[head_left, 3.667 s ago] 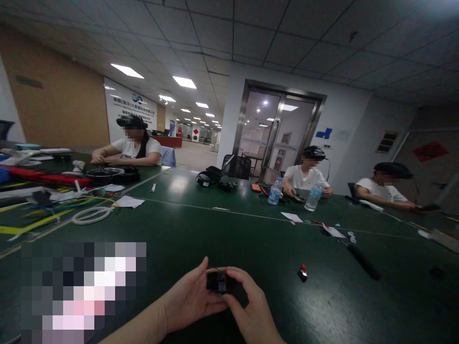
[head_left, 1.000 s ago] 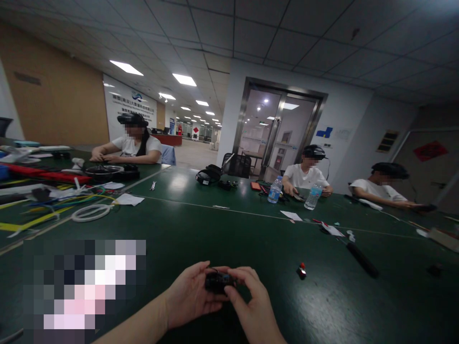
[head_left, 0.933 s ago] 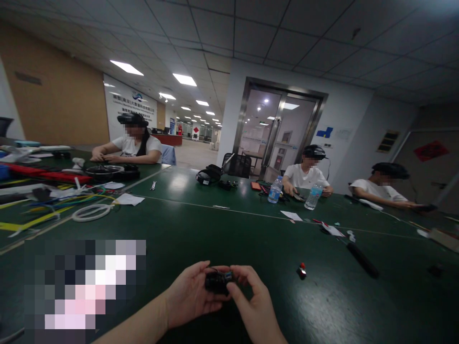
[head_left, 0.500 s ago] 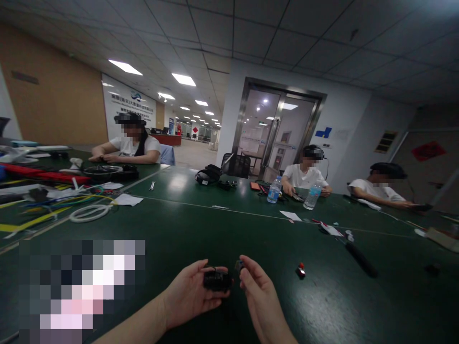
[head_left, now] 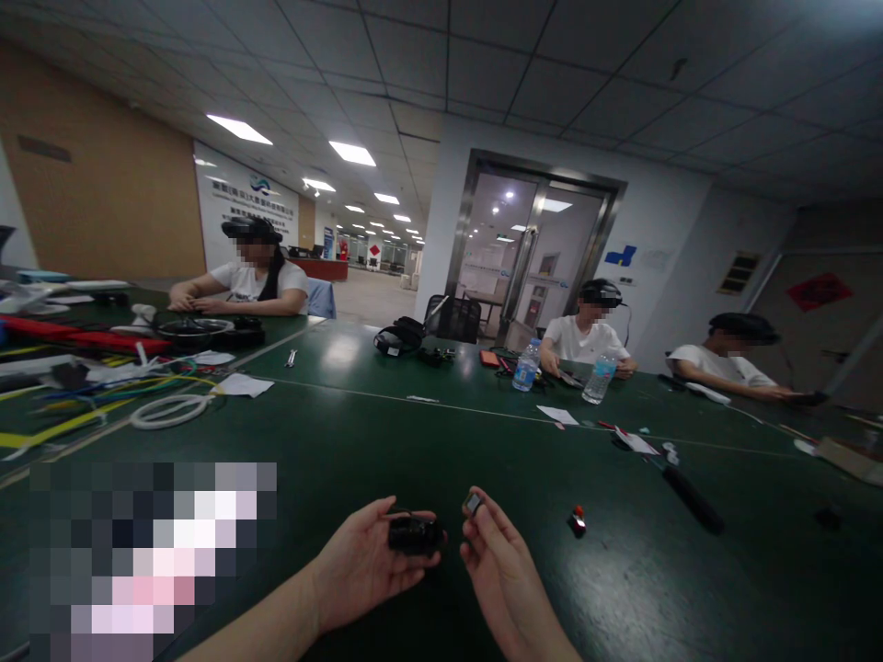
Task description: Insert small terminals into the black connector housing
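Observation:
My left hand point(head_left: 365, 563) is turned palm up above the green table. A small glossy black cylindrical device point(head_left: 415, 534) rests across its fingers, the thumb lying along the top left side; its exact kind I cannot make out. Just to the right, my right hand point(head_left: 498, 556) pinches a small square grey piece with a dark edge point(head_left: 473, 503) between thumb and fingertips. A narrow gap separates this piece from the black device. On the tabletop right of my hands lies a small red and silver object point(head_left: 578, 521).
The green table point(head_left: 331, 460) carries a black-handled tool point(head_left: 693, 499) at right, a wrench point(head_left: 292, 358), water bottles point(head_left: 528, 366) and a coiled white cable point(head_left: 171, 411). Several people in headsets sit around it. A pixelated patch covers the lower left.
My right hand has drawn slightly away from the black device and tilted the grey piece, so its flat face shows. My left hand has barely moved.

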Motion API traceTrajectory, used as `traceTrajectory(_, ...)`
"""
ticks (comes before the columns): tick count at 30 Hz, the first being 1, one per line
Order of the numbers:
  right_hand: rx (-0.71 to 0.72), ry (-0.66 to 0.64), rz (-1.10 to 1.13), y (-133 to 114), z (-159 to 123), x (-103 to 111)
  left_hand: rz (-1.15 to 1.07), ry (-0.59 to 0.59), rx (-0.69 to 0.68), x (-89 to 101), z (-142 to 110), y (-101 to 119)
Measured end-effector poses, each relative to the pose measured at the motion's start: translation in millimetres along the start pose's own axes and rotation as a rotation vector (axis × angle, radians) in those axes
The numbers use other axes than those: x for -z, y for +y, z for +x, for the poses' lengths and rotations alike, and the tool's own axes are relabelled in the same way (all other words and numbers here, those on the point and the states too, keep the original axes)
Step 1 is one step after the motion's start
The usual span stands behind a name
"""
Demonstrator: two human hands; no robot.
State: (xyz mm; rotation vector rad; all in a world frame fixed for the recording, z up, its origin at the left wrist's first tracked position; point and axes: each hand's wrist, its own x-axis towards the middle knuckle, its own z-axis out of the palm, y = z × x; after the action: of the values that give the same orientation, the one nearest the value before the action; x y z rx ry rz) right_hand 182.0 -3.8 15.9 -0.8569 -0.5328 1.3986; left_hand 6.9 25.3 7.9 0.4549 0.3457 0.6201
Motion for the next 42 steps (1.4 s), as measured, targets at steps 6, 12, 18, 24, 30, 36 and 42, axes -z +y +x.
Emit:
traceTrajectory(6,-0.023,0.022,0.023,0.2,0.5,1.4,0.000,0.011,-0.003,0.6,0.1,-0.5)
traceTrajectory(12,-0.079,0.021,0.095,-0.5,-0.1,0.7,-0.010,0.000,-0.001,-0.4,-0.2,0.1)
traceTrajectory(18,-0.074,0.042,0.067,-0.1,0.4,1.2,-0.020,-0.017,0.002,1.1,0.1,0.3)
traceTrajectory(24,-0.074,0.032,0.055,0.1,0.4,4.0,-0.015,-0.023,0.001,1.4,0.3,-0.1)
traceTrajectory(30,-0.067,0.041,0.040,1.0,1.2,5.9,-0.008,-0.004,-0.003,2.8,0.8,0.1)
traceTrajectory(36,-0.083,0.040,0.078,0.9,1.3,5.0,-0.030,-0.007,-0.008,0.5,-0.2,-0.6)
traceTrajectory(42,-0.056,0.045,0.032,0.6,1.3,3.7,-0.028,-0.020,-0.018,1.3,0.5,-0.4)
